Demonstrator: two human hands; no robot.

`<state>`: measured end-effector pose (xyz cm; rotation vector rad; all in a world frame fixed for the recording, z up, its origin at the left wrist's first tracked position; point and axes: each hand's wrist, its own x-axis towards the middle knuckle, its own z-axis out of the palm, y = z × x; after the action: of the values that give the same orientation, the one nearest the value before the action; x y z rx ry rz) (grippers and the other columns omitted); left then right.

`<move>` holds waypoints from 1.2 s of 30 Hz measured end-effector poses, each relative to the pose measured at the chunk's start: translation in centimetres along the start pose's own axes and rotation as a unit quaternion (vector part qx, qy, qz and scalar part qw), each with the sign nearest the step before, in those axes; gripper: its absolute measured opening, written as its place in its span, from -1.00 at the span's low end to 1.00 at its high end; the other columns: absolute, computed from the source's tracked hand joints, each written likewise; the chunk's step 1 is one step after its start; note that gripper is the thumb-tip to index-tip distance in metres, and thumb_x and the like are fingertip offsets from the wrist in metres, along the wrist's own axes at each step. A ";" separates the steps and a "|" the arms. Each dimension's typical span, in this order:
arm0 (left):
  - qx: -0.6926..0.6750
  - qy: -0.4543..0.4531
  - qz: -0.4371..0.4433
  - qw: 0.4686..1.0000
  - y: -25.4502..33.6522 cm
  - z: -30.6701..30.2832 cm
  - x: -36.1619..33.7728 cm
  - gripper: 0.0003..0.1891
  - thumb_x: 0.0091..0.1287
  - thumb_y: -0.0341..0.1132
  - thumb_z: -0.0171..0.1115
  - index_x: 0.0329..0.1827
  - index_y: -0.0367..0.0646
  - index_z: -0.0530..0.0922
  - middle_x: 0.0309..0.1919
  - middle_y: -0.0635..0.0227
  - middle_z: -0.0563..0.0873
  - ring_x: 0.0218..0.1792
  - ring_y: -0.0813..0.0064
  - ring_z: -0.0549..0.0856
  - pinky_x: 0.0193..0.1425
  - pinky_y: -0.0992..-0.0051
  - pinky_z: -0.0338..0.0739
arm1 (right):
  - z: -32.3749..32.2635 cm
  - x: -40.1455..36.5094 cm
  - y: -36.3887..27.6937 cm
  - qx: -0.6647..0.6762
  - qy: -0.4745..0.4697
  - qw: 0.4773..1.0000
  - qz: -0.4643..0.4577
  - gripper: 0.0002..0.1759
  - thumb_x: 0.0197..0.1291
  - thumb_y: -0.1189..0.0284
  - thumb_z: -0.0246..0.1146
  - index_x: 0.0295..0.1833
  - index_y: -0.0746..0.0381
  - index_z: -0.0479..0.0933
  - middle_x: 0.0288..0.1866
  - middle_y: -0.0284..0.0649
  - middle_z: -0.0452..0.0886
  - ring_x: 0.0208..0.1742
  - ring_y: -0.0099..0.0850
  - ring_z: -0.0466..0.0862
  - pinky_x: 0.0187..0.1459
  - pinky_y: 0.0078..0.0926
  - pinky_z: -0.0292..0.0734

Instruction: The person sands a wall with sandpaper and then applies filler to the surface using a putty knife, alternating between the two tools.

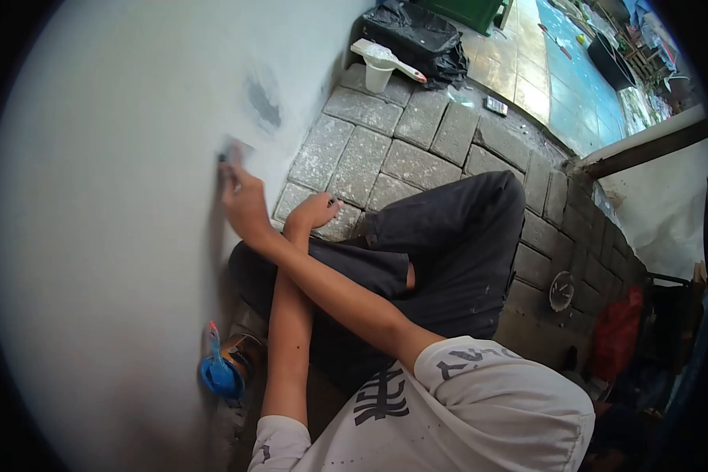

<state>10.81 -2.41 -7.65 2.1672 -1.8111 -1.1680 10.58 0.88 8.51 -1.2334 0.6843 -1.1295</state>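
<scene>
My right arm crosses over my left, and my right hand [246, 200] is at the pale wall [134, 220]. Its fingers are closed on a small flat grey piece [242, 149] held against the wall surface; blur hides what kind it is. Above that hand, a dark grey smudged patch [264, 102] marks the wall. My left hand [315, 211] rests low on the paving blocks [362, 161] beside my folded leg, its fingers a little bent and apart, with no held object visible.
A white-headed brush [389, 60] lies across a white plastic cup [378, 79] beside a black plastic bag [421, 39]. Near my left elbow, a blue-coated tool [222, 377] stands against the wall. A clear round container [561, 291] is behind my knee, and a wooden beam [645, 145] lies right.
</scene>
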 end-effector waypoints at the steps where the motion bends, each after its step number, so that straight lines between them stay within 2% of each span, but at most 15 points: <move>1: 0.005 0.006 0.001 1.000 0.2 -0.4 -0.3 -0.52 0.49 0.04 0.15 -0.11 -0.30 0.72 -0.13 -0.12 0.77 -0.01 -0.12 0.72 0.13 0.10 0.53 | -0.7 0.6 0.3 0.019 -0.030 0.983 0.179 -0.62 0.46 0.54 0.17 0.30 0.50 0.46 0.14 0.45 0.54 0.29 0.20 0.51 0.23 -0.23 0.51; 2: 0.003 0.006 0.000 1.000 0.3 -0.6 -0.3 -0.52 0.49 0.03 0.15 -0.10 -0.30 0.72 -0.12 -0.12 0.77 0.00 -0.12 0.72 0.15 0.10 0.53 | 1.2 0.9 5.9 -0.100 0.082 0.992 0.001 -0.68 0.50 0.50 0.13 0.19 0.52 0.53 0.14 0.45 0.55 0.25 0.21 0.57 0.19 -0.29 0.54; 6: -0.018 0.006 0.002 1.000 -0.1 0.2 0.0 -0.52 0.49 0.02 0.17 -0.02 -0.31 0.70 -0.13 -0.10 0.78 0.01 -0.09 0.73 0.14 0.14 0.55 | 1.1 0.2 1.2 -0.014 0.091 0.985 -0.144 -0.69 0.52 0.47 0.10 0.14 0.53 0.55 0.05 0.46 0.58 0.13 0.23 0.64 0.05 -0.35 0.58; 9: -0.011 -0.010 0.011 1.000 -0.7 0.2 0.6 -0.52 0.49 0.02 0.17 0.02 -0.31 0.69 -0.15 -0.07 0.79 -0.01 -0.05 0.74 0.10 0.16 0.57 | -1.1 1.3 1.5 -0.040 -0.029 0.991 0.121 -0.63 0.48 0.54 0.14 0.30 0.49 0.45 0.12 0.49 0.49 0.22 0.21 0.54 0.07 -0.31 0.58; 11: -0.005 0.016 -0.029 0.999 -1.3 1.0 0.8 -0.53 0.49 0.01 0.16 0.01 -0.30 0.70 -0.14 -0.07 0.79 -0.02 -0.06 0.75 0.10 0.15 0.57 | -0.3 1.2 1.2 -0.031 -0.022 0.993 0.112 -0.60 0.48 0.55 0.13 0.35 0.47 0.42 0.10 0.52 0.44 0.10 0.24 0.62 -0.01 -0.30 0.60; 13: 0.010 0.056 0.009 0.998 -1.7 1.7 0.9 -0.52 0.49 0.02 0.16 0.00 -0.30 0.70 -0.17 -0.03 0.80 -0.08 -0.04 0.76 0.08 0.15 0.57 | 0.9 1.1 3.0 -0.075 0.105 0.965 -0.228 -0.62 0.48 0.54 0.13 0.33 0.46 0.44 0.06 0.48 0.49 -0.19 0.24 0.69 -0.13 -0.32 0.60; 15: 0.000 0.011 0.016 1.000 -1.5 1.0 0.9 -0.52 0.50 0.02 0.15 0.05 -0.30 0.68 -0.12 -0.06 0.79 -0.04 -0.04 0.75 0.11 0.17 0.57 | 0.4 1.4 3.3 -0.055 0.097 0.983 -0.143 -0.66 0.47 0.53 0.15 0.27 0.44 0.53 0.07 0.38 0.58 -0.20 0.14 0.72 -0.13 -0.35 0.61; 19: 0.007 -0.003 -0.025 1.000 -3.4 2.4 2.1 -0.54 0.51 0.00 0.14 0.10 -0.28 0.67 -0.05 -0.10 0.77 0.03 -0.05 0.74 0.15 0.18 0.57 | -4.8 6.7 1.0 -0.118 0.114 0.968 -0.189 -0.68 0.40 0.60 0.16 0.21 0.42 0.59 0.00 0.26 0.67 -0.14 -0.07 0.80 -0.11 -0.30 0.62; 20: -0.040 0.043 0.043 0.997 -4.6 3.6 3.0 -0.53 0.50 -0.01 0.14 0.10 -0.29 0.66 -0.02 -0.12 0.76 0.06 -0.06 0.73 0.17 0.16 0.56 | -6.5 9.6 -0.8 -0.121 0.090 0.963 -0.223 -0.53 0.37 0.66 0.12 0.39 0.40 0.44 0.32 0.29 0.49 0.30 0.10 0.57 0.27 -0.19 0.54; 24: -0.021 -0.010 -0.015 1.000 0.0 -0.2 0.0 -0.47 0.47 0.06 0.16 0.14 -0.29 0.64 0.06 -0.21 0.71 0.14 -0.17 0.67 0.27 0.06 0.53 | -8.1 19.4 -7.4 -0.106 0.086 0.937 -0.322 -0.64 0.42 0.61 0.14 0.29 0.35 0.51 0.09 0.33 0.60 0.09 0.21 0.60 -0.01 -0.12 0.63; 25: 0.000 -0.016 -0.032 0.999 0.3 -0.5 0.1 -0.47 0.47 0.06 0.16 0.15 -0.29 0.64 0.06 -0.21 0.71 0.15 -0.17 0.67 0.27 0.07 0.53 | -7.6 23.9 -4.4 -0.156 0.076 0.873 -0.456 -0.45 0.41 0.63 0.18 0.50 0.31 0.37 0.26 0.28 0.59 0.42 -0.12 0.57 0.29 -0.57 0.49; 27: -0.005 -0.011 -0.026 1.000 -0.1 -0.3 0.3 -0.47 0.47 0.06 0.16 0.11 -0.30 0.66 0.04 -0.20 0.73 0.16 -0.16 0.67 0.27 0.07 0.53 | -7.9 24.7 -3.7 -0.216 -0.007 0.932 -0.291 -0.68 0.43 0.57 0.15 0.25 0.33 0.53 0.04 0.34 0.61 0.03 0.23 0.63 -0.05 -0.12 0.62; 28: -0.014 -0.016 -0.027 0.999 0.1 -0.4 0.1 -0.47 0.47 0.06 0.16 0.09 -0.31 0.67 0.03 -0.20 0.73 0.15 -0.16 0.67 0.27 0.07 0.53 | -6.6 27.4 0.0 -0.121 0.114 0.876 -0.453 -0.83 0.43 0.46 0.22 -0.06 0.36 0.62 -0.30 0.24 0.61 -0.26 0.26 0.60 -0.33 -0.14 0.50; 31: -0.028 -0.027 -0.035 0.999 -0.1 -0.4 0.2 -0.48 0.47 0.04 0.16 0.04 -0.34 0.68 0.02 -0.21 0.73 0.14 -0.15 0.68 0.24 0.07 0.54 | -7.7 24.8 0.6 -0.146 0.119 0.969 -0.159 -0.78 0.43 0.42 0.22 -0.08 0.40 0.63 -0.37 0.27 0.61 -0.35 0.19 0.66 -0.30 -0.13 0.53; 36: -0.052 -0.026 0.003 0.998 -1.0 0.1 0.4 -0.50 0.47 0.00 0.15 0.04 -0.37 0.66 -0.02 -0.23 0.73 0.09 -0.16 0.69 0.20 0.07 0.55 | -6.5 21.2 5.0 -0.125 0.143 0.959 -0.211 -0.68 0.49 0.35 0.15 -0.09 0.44 0.64 -0.38 0.24 0.64 -0.36 0.13 0.68 -0.28 -0.17 0.53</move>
<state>11.52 -2.39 -8.41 2.0912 -1.7340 -1.2979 13.45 -21.45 5.45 -1.4913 0.8209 -1.6359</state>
